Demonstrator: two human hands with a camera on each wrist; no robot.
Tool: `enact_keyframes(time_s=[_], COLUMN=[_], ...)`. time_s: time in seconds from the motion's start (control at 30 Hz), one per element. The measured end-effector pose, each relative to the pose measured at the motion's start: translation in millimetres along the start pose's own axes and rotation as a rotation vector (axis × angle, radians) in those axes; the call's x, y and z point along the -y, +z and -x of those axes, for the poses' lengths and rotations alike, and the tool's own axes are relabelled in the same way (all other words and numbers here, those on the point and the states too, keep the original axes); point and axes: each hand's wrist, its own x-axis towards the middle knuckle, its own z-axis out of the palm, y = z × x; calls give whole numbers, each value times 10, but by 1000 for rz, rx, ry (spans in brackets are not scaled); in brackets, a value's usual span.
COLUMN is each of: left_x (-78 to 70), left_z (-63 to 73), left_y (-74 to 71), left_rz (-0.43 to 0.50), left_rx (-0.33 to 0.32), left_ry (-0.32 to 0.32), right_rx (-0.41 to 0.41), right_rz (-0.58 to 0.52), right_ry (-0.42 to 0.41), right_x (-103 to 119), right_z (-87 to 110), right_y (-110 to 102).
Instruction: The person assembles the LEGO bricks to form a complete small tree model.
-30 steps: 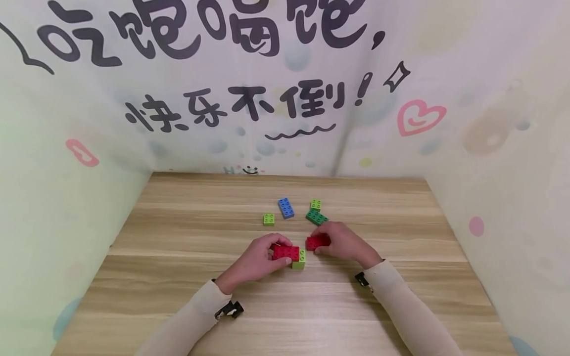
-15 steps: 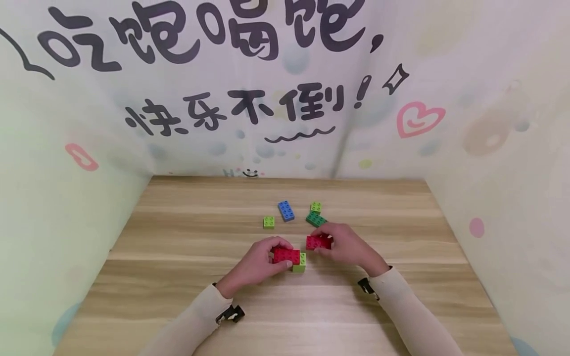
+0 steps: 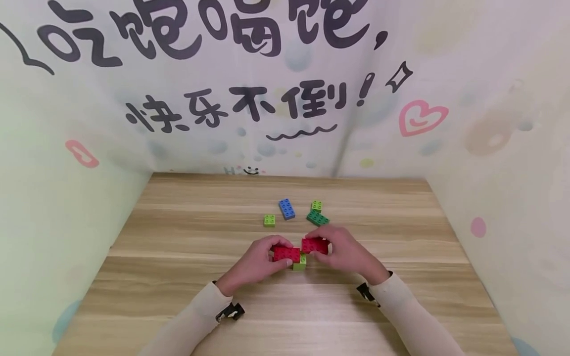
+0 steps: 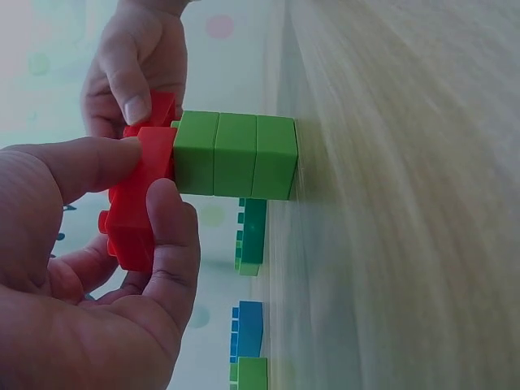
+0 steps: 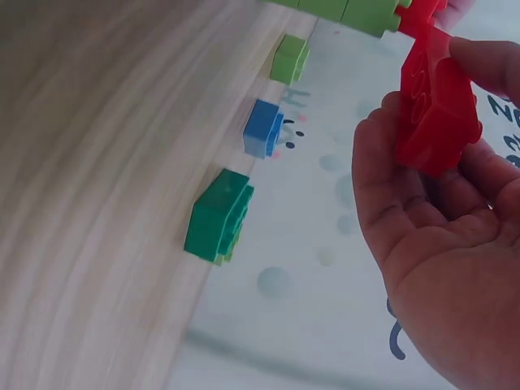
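Observation:
My left hand [image 3: 258, 259] pinches a red building brick [image 3: 287, 254] by its sides. One end of that brick sits on a stack of light green bricks [image 4: 236, 154], and the rest juts out to the left. Three green layers show in the left wrist view, standing on the table. A second red brick [image 3: 314, 245] is in the grip of my right hand [image 3: 346, 249], at the right side of the stack top. In the right wrist view, thumb and fingers hold this brick [image 5: 439, 106] close to the first. Whether it touches the stack, I cannot tell.
Behind the hands on the wooden table [image 3: 187, 217] lie a small light green brick [image 3: 269, 220], a blue brick [image 3: 287, 209], a dark green brick [image 3: 318, 217] and another light green one [image 3: 316, 205]. Printed cloth walls [image 3: 213, 148] enclose the back and sides.
My right hand has lifted its red brick slightly and brought it left to the top of the green stack. The left hand keeps its hold in the same place.

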Motion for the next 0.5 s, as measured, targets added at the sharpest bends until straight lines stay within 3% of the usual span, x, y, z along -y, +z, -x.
enact_keyframes(time_s=[0.5], left_x=[-24], left_z=[-2], left_y=[-5], left_rz=[18], left_rx=[9], left_ry=[-9], right_rx=[29], right_rz=[-48], right_ry=[-11], right_x=[59], right_z=[106], right_y=[140])
